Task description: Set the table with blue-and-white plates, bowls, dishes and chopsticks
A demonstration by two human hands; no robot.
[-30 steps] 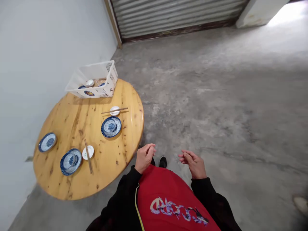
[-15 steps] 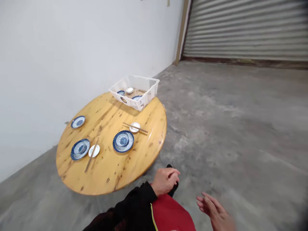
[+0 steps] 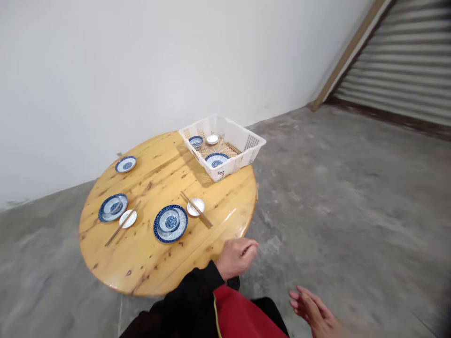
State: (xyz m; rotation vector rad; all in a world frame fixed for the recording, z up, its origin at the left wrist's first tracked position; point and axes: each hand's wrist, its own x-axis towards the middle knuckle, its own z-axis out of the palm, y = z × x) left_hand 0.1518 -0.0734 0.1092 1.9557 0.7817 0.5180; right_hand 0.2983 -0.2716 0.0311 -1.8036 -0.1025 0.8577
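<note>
My left hand (image 3: 237, 257) is held in front of my body by the table's near right edge, its fingers curled in and nothing seen in them. Lower right, my right hand (image 3: 313, 311) hangs over the floor, fingers stretched out and holding nothing. Nearest to the left hand on the round wooden table (image 3: 141, 272) is a blue-patterned plate (image 3: 180, 233) with a bowl (image 3: 169, 219) on it. Beside that, chopsticks (image 3: 204, 217) lie across a small white dish (image 3: 195, 212).
A second setting has a plate with a bowl (image 3: 113, 207), a white dish (image 3: 130, 219) and chopsticks (image 3: 114, 234). Farther back lies another blue-rimmed plate (image 3: 126, 164). A white plastic basket (image 3: 243, 164) at the back right contains dishes and chopsticks. The wall (image 3: 158, 61) stands behind.
The view has turned and come closer to the table, so the basket now shows more of its inside. Both hands keep nearly the same pose, with the left now beside the table edge.
</note>
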